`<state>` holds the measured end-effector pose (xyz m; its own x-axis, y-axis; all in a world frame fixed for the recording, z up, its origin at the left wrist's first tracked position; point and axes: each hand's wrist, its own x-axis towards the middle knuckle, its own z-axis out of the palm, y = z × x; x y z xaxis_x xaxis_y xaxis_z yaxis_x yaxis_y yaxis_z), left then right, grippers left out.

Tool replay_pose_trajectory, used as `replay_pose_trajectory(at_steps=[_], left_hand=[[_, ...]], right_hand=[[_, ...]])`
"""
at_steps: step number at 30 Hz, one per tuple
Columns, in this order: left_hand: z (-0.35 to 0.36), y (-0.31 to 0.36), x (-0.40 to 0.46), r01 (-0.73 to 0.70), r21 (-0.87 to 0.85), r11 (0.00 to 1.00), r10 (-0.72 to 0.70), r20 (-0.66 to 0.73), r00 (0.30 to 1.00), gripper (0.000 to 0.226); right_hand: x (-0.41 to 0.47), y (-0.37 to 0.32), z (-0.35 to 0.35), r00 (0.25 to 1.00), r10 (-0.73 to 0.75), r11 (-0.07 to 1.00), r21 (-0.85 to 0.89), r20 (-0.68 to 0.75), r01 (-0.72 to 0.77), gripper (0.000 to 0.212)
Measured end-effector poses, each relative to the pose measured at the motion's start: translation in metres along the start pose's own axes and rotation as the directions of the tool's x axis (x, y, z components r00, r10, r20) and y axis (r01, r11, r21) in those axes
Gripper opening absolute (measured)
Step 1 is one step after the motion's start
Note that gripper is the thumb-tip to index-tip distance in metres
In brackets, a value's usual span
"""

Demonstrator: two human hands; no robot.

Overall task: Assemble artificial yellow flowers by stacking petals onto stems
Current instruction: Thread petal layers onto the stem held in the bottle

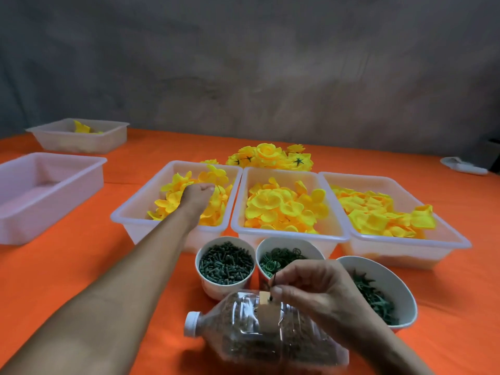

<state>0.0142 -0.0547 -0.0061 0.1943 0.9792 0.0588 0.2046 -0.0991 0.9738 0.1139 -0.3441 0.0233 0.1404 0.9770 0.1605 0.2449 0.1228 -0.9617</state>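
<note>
The left hand (195, 194) reaches far out into the left petal tray (140, 212). Its fingers curl down into the yellow petals (173, 197) there, but I cannot tell if its grip has closed on any petal. The right hand (311, 288) is close to the body. Its thumb and finger pinch a thin dark green stem (273, 285), held upright just above a clear plastic bottle (259, 328). The bottle lies on its side on the orange table (67, 266), with its white cap pointing left, and it is full of small dark bits.

3 trays of yellow petals stand side by side in a row: the left one, the middle tray (290, 234) and the right tray (457, 239). Just in front of them are 3 white cups. The left cup (225, 262) holds dark green pegs. The middle cup (286, 255) holds green rings and is partly hidden by the right hand. The right cup (392, 290) holds green leafy bits.

Behind the trays is a pile of finished yellow flowers (270, 156). Far to the left are 2 more trays. The near one (40, 196) looks bare inside. The far one (81, 136) has a few yellow petals in it. A small white thing (464, 165) lies at the far right edge of the table.
</note>
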Motion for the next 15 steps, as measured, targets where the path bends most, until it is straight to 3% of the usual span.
replay_pose_trajectory(at_steps=[7, 11, 15], left_hand=[[-0.019, -0.001, -0.002, 0.027, -0.415, 0.909, -0.066, -0.079, 0.995, 0.032], [-0.022, 0.01, -0.013, -0.023, -0.469, 0.883, -0.04, -0.122, 0.992, 0.014], [-0.023, 0.03, -0.032, -0.066, -0.504, 0.861, 0.032, -0.077, 0.997, 0.021]], right_hand=[[0.0, 0.005, 0.001, 1.0, -0.017, 0.995, 0.094, 0.005, 0.016, 0.01], [0.001, 0.007, -0.001, 1.0, -0.014, 0.995, 0.103, 0.016, 0.013, 0.005], [0.001, 0.005, 0.0, 0.999, -0.022, 0.994, 0.112, 0.036, 0.018, 0.005]])
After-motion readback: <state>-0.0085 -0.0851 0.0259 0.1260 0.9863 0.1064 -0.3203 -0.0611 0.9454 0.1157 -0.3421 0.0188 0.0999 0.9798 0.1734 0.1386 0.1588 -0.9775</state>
